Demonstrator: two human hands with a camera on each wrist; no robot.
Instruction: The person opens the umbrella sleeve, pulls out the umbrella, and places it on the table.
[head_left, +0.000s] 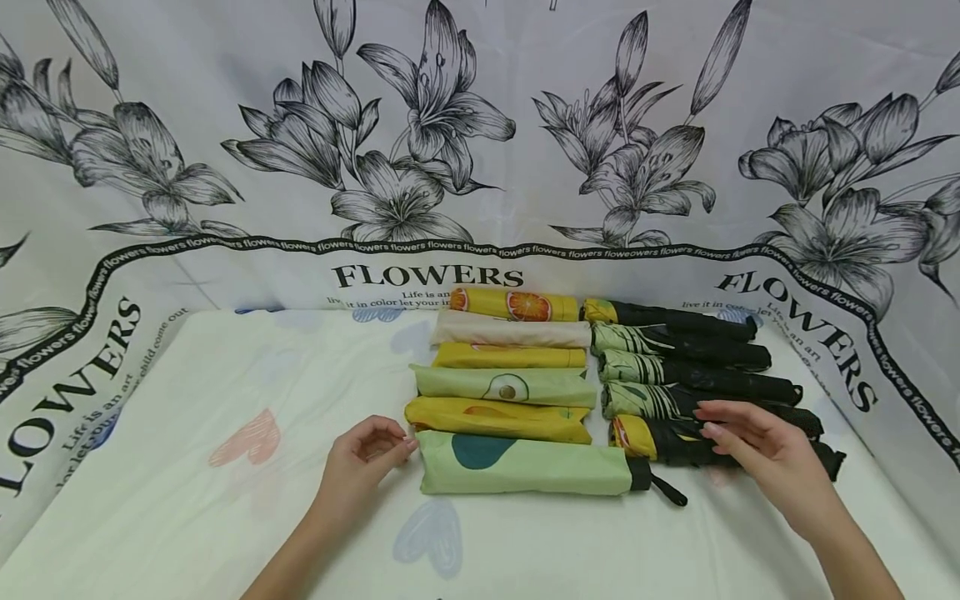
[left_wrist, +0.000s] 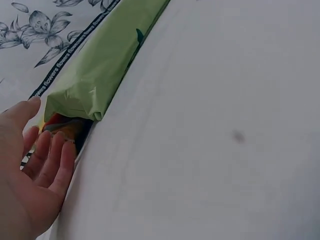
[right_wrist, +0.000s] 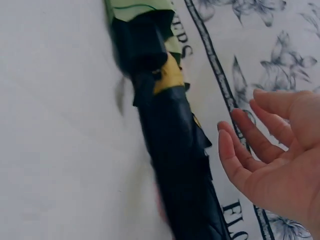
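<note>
A folded umbrella in a pale green sleeve (head_left: 555, 468) with a dark teal patch lies nearest me, its black end and wrist strap (head_left: 670, 491) pointing right. My left hand (head_left: 358, 457) is beside the sleeve's left end, fingers loosely bent; in the left wrist view nothing is in its grasp. Over the black folded umbrellas on the right hovers my right hand (head_left: 780, 462), fingers relaxed. The right wrist view shows it apart from the nearest black umbrella (right_wrist: 172, 150), which has a yellow band. A yellow sleeve (head_left: 517, 419) lies just behind the green one.
Behind these, more sleeves form a left column, including an avocado-print sleeve (head_left: 465, 383) and an orange-print sleeve (head_left: 551, 306). Several black umbrellas (head_left: 720, 350) form a right column. A white heart-print cloth (head_left: 187, 517) covers the table; a flower-print curtain (head_left: 517, 200) hangs behind.
</note>
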